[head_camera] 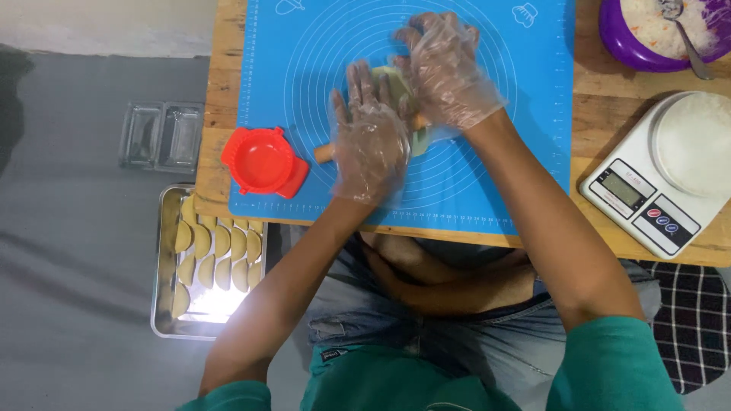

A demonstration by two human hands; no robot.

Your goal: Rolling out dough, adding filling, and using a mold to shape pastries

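Observation:
Both hands wear clear plastic gloves and press flat on a wooden rolling pin (325, 153) over a pale green dough piece (397, 82) on the blue silicone mat (487, 152). My left hand (368, 137) covers the pin's left part, with only the pin's end showing beyond it. My right hand (445, 68) lies over the pin's right part and the dough. A red plastic dumpling press (263, 161) lies open on the mat's left edge, just left of my left hand.
A purple bowl (618, 47) of white filling with a spoon (689, 42) stands at the top right. A white kitchen scale (666, 175) sits on the wooden table (217, 99). Below on the floor, a metal tray (166, 304) holds several folded dumplings; glass containers (161, 137) lie beside it.

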